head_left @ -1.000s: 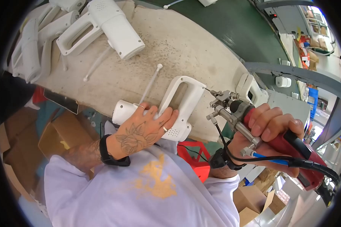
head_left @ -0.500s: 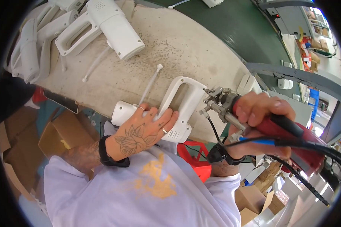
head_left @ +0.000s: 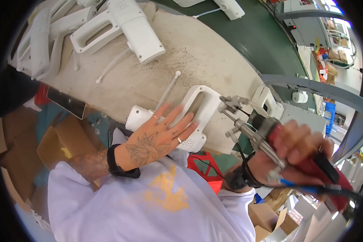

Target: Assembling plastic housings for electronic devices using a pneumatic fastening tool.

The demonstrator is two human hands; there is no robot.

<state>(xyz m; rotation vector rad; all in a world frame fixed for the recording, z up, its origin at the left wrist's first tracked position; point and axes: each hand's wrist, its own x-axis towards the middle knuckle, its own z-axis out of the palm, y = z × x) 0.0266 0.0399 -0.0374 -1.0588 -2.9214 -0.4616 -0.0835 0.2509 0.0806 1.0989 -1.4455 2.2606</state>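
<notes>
A white plastic housing with a loop handle lies at the near edge of the beige worktable. My left hand lies flat on it, fingers spread, pressing it down. My right hand grips a red-handled power screwdriver, whose metal tip points left and almost touches the housing's right end. A blue cable trails from the tool's rear.
Further white housings and a pile of white parts lie at the table's far left. A white cable tie rests near the held housing. Cardboard boxes stand below left, a red bin under the table, a green conveyor behind.
My right hand has swung the screwdriver, its handle dropping lower right and its tip staying by the housing's right end. My left hand stayed pressed on the housing.
</notes>
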